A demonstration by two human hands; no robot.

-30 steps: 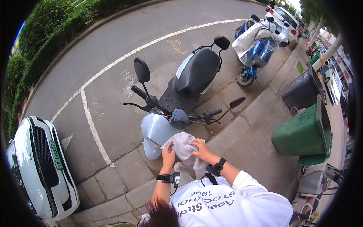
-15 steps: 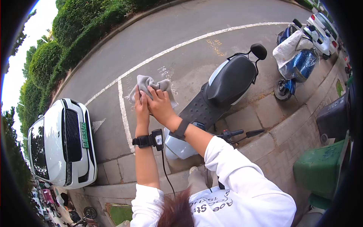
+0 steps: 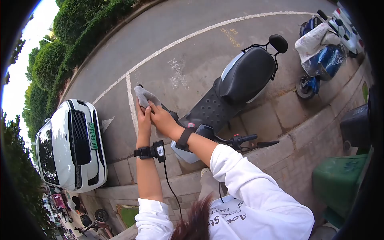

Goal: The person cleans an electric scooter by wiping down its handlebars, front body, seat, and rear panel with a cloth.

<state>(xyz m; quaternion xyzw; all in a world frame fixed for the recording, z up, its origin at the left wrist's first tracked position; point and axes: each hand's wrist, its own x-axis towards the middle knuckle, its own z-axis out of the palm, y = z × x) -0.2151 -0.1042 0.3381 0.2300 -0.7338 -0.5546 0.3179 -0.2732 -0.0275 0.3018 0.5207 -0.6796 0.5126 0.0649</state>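
A grey cloth (image 3: pixel 147 97) is bunched round the left mirror of a light-blue and black scooter (image 3: pixel 210 106); only the mirror's dark edge shows at the cloth's top. My left hand (image 3: pixel 144 120) grips the cloth from the near left side. Beside it, my right hand (image 3: pixel 162 120) is closed on the cloth's lower right part, fingers touching those of my left hand. The scooter's left handlebar is mostly hidden behind my right hand and forearm. Its black seat (image 3: pixel 248 76) and right handlebar (image 3: pixel 242 140) are in view.
A white car (image 3: pixel 66 146) is parked at the left. Another scooter with a silvery cover (image 3: pixel 318 42) stands at the upper right. Green (image 3: pixel 336 180) and dark bins (image 3: pixel 356 126) are at the right. A kerb (image 3: pixel 276 154) runs along the near side, hedges (image 3: pixel 76 24) beyond the road.
Both hands came up and left from the scooter's front with the cloth. Since the middle frame the cloth has shifted slightly down and left, now around the mirror. The view has turned left.
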